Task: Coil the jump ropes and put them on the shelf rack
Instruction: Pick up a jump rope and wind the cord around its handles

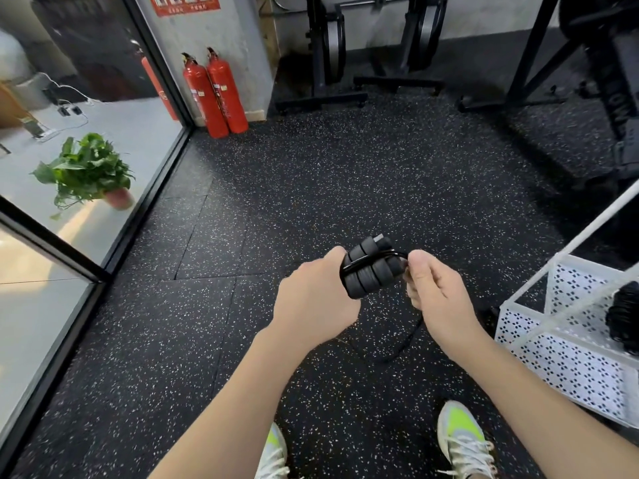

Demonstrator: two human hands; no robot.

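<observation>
Head view: I read the left hand [316,299] at the frame centre, curled round the lower end of two black foam jump rope handles [371,266] held side by side, pointing toward 1 o'clock. A turn of the black jump rope cord [366,260] crosses the handles diagonally. The right hand [437,288] sits just beside the handles at 3 o'clock of them; its thumb and forefinger pinch the cord where it leaves the handle bundle, the remaining fingers curled under. From that pinch the cord drops behind the right hand and hangs in a slack loop toward 6 o'clock, above the speckled black rubber floor [311,174]. The white perforated shelf rack [560,361] stands at 4 o'clock of the hands, well apart from them. A black coiled bundle [624,316] lies in its upper tray at the right frame edge; I cannot tell its exact make-up. Two shoes with yellow-green toes [461,433] show at 6 o'clock. Two red fire extinguishers [216,95] stand against the wall at 11 o'clock, a potted green plant [86,171] sits behind the glass partition at 9 o'clock, and black equipment frames [325,53] stand at 12 o'clock.
</observation>
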